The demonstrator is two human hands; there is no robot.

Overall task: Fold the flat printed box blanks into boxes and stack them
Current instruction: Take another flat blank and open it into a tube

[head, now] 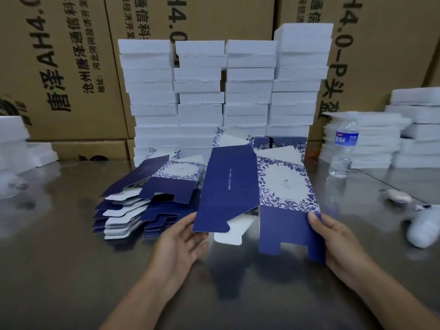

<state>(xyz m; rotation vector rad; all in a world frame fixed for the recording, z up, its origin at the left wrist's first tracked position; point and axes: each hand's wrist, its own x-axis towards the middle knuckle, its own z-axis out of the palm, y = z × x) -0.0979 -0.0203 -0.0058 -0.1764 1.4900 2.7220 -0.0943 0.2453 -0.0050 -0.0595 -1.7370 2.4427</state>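
Observation:
I hold one blue and white printed box blank (283,186) above the metal table, partly opened, its dark blue side panel tilted up on the left. My left hand (181,239) holds that panel's lower edge, thumb on top. My right hand (333,236) pinches the blank's lower right flap. To the left a pile of flat blanks (142,206) lies fanned out on the table. Behind the blank I hold, a folded blue box (278,142) shows in part.
Four tall stacks of white foam trays (223,91) rise behind the blanks, in front of brown cartons (71,67). More foam stacks (381,139) and a water bottle (344,148) stand at the right. A white object (421,229) and small bits lie on the shiny table (59,258).

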